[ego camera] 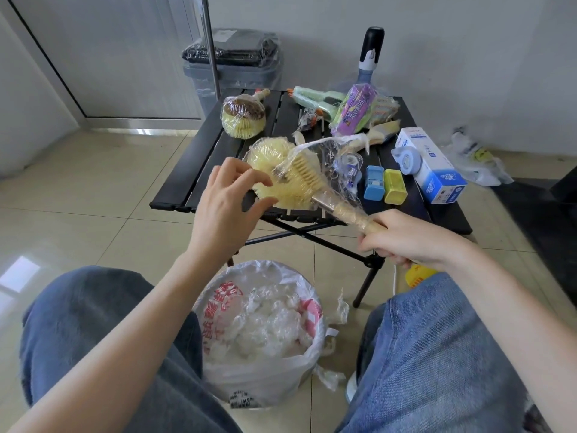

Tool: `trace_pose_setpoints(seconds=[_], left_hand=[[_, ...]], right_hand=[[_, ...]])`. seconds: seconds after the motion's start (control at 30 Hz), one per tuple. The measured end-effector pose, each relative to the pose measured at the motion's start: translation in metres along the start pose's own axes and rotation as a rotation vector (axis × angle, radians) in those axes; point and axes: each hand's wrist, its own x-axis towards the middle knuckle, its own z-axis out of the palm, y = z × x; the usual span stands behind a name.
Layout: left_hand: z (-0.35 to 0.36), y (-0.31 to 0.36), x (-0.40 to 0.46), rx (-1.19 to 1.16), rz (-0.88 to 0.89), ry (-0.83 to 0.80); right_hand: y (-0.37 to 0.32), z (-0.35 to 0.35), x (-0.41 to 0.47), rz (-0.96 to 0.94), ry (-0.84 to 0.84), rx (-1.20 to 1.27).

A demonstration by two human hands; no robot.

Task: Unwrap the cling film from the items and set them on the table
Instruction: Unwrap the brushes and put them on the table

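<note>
A yellow round brush wrapped in cling film hangs over the near edge of the black slatted table. My right hand grips its wooden handle. My left hand touches the brush head with relaxed fingers, the thumb under it. Loose film trails up from the head toward the right. On the table lie a second wrapped brush, a wrapped green item, a wrapped purple packet, a wrapped tape dispenser, a blue box, a yellow-green box and a white-blue carton.
Between my knees stands a bin lined with a white bag, holding crumpled film. Film scraps lie on the tiled floor beside it. A grey bin stands behind the table, and a crumpled plastic bag lies at the right.
</note>
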Motion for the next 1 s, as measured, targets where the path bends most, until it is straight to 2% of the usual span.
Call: trace_pose_setpoints(seconds=[0.13,0.3,0.47,0.57,0.63,0.7,0.8,0.87,1.0], left_hand=[[-0.006,-0.005,0.004,-0.012,0.020,0.009],[-0.007,-0.007,0.007,-0.026,0.086,0.023],[-0.020,0.004,0.009,-0.321,-0.028,0.083],[-0.030,0.008,0.019,-0.415,-0.065,0.103],[-0.035,0.011,0.024,-0.481,-0.083,0.020],[-0.039,0.012,0.028,-0.534,-0.060,-0.178],[-0.042,0.006,0.032,-0.311,0.120,-0.493],[-0.040,0.003,0.032,-0.188,0.191,-0.489],[-0.037,0.005,0.037,-0.299,0.119,-0.394]], right_hand=[[0.002,-0.001,0.002,0.030,-0.097,0.045],[0.007,0.000,0.007,0.049,-0.139,0.047],[0.016,-0.004,0.010,0.049,-0.074,-0.083],[0.016,-0.003,0.011,0.016,0.014,-0.238],[0.014,-0.002,0.010,-0.026,0.070,-0.362],[0.010,0.000,0.007,-0.051,0.101,-0.444],[0.007,0.002,0.001,-0.070,0.133,-0.531],[0.006,0.003,-0.002,-0.092,0.134,-0.588],[0.004,0.007,-0.007,-0.166,0.129,-0.684]])
